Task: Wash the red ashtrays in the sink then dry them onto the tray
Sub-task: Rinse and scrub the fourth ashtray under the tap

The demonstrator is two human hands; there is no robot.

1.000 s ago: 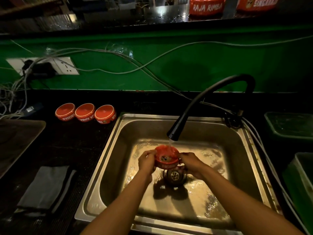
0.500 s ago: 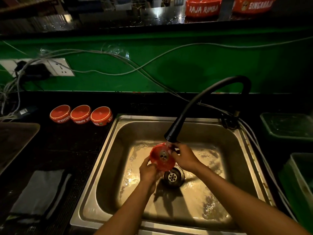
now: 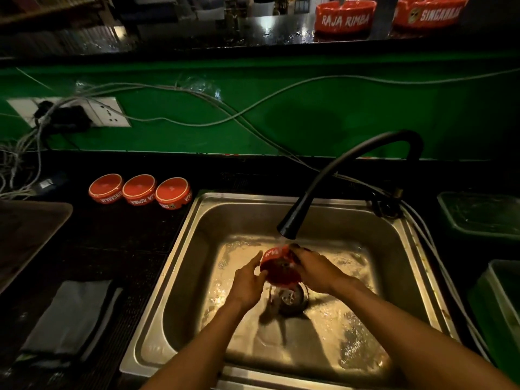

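Note:
Over the steel sink [image 3: 180,266], a red ashtray [image 3: 278,266] is tipped on its side under water running from the black tap [image 3: 287,229]. My right hand [image 3: 315,270] grips its right rim. My left hand [image 3: 247,280] touches its left side with straight fingers. Three red ashtrays [image 3: 139,190] sit upside down in a row on the dark counter left of the sink. A dark tray [image 3: 25,235] lies at the far left. Two more red ashtrays [image 3: 344,16] stand on the upper shelf.
A folded grey cloth [image 3: 67,316] lies on the counter at lower left. Cables [image 3: 197,94] and a wall socket [image 3: 107,112] run along the green wall. Green plastic tubs [image 3: 478,212] stand to the right of the sink. The drain [image 3: 289,299] sits below the ashtray.
The ashtray has been turned from facing up to lying on its side under the stream. My left hand's fingers have straightened along its left side.

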